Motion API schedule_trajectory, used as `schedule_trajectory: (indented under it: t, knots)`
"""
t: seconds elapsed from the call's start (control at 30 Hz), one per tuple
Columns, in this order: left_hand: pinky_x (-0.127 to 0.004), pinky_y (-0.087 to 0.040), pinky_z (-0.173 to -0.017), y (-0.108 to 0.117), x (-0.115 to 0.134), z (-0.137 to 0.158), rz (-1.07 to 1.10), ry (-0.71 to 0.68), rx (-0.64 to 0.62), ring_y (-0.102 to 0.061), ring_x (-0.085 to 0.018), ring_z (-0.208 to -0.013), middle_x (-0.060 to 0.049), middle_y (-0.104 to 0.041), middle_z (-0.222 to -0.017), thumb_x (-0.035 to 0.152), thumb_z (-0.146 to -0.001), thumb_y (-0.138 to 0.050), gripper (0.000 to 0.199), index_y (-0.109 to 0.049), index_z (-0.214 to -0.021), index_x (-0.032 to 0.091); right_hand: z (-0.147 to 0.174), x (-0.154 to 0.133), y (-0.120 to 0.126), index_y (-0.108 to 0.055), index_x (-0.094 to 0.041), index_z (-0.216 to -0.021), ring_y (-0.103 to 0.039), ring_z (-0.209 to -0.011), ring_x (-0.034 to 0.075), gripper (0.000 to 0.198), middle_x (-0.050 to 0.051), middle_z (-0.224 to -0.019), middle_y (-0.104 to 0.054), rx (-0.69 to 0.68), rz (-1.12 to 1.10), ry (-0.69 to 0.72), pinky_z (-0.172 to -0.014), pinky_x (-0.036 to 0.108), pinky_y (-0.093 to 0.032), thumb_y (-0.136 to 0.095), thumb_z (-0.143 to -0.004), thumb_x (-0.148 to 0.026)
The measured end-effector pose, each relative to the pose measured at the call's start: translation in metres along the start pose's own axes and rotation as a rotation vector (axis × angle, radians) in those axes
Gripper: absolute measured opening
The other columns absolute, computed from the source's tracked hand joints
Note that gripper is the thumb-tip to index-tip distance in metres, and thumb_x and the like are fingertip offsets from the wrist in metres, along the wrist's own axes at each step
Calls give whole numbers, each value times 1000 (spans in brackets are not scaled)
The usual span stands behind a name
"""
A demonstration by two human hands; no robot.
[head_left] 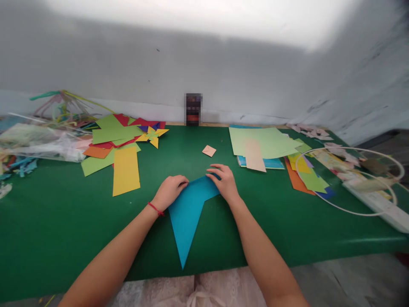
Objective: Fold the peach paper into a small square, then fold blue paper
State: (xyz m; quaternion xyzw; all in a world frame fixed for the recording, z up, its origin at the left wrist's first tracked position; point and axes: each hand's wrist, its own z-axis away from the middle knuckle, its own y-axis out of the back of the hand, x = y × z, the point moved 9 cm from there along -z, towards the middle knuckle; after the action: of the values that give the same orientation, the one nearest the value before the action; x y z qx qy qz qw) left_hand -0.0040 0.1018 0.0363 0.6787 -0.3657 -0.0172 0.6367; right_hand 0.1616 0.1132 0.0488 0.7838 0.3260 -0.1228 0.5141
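A folded sheet of blue paper [188,217] lies on the green tabletop in front of me, one long point aimed toward my body and a shorter arm reaching right. At its upper left edge my left hand [169,192], a red string around the wrist, pinches the paper with fingers bent together. My right hand [225,181] grips the upper right part, thumb and fingers at the top edge, covering that corner. Just beyond the hands lies a small square of folded pink paper [209,150] with a crease or flap.
To the left are coloured sheets, a yellow sheet [126,171], a yellow paper star [153,135] and plastic bags [47,143]. Pale green paper [265,140], a white hoop [347,149] and a white power strip [373,204] lie right. A pixelated object [193,109] stands by the wall.
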Motion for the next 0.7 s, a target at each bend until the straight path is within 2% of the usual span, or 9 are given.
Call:
schedule_trajectory:
  t: [0.1, 0.2, 0.3, 0.43, 0.7]
  knots:
    - [-34, -43, -78, 3, 11, -2, -91, -22, 50, -58, -18, -79, -3, -64, -83, 22, -87, -40, 21, -61, -86, 20, 2, -23, 1, -64, -27, -97, -44, -113, 22, 21, 3, -119, -54, 42, 151, 119, -99, 45, -25, -50, -83, -33]
    - [-39, -37, -90, 8, 25, -4, -177, -41, 111, -56, -20, -86, -5, -63, -84, 19, -87, -38, 22, -61, -89, 20, 6, -46, -10, -64, -28, -94, -48, -106, 19, 20, 1, -111, -59, -14, 170, 206, -104, 46, -15, -45, -86, -28]
    - [-41, -29, -98, 13, 35, -6, -231, -39, 181, -55, -19, -89, -5, -62, -88, 17, -88, -36, 25, -59, -94, 20, 5, -55, -15, -64, -26, -90, -54, -89, 17, 24, 1, -90, -64, -14, 159, 172, -104, 47, -15, -40, -89, -27]
    - [-41, -28, -100, 18, 35, -8, -250, 20, 301, -56, -18, -87, -4, -63, -89, 21, -90, -33, 25, -58, -93, 20, 4, -55, -14, -64, -25, -91, -53, -89, 17, 27, 2, -87, -63, 65, 141, 129, -103, 46, -17, -37, -90, -27]
    - [-37, -31, -99, 4, 23, -8, -239, -39, 243, -58, -15, -81, 0, -64, -82, 18, -88, -36, 24, -59, -90, 21, 8, -44, -31, -65, -26, -86, -54, -90, 17, 21, 2, -88, -62, 35, 103, 140, -102, 47, -20, -44, -86, -28]
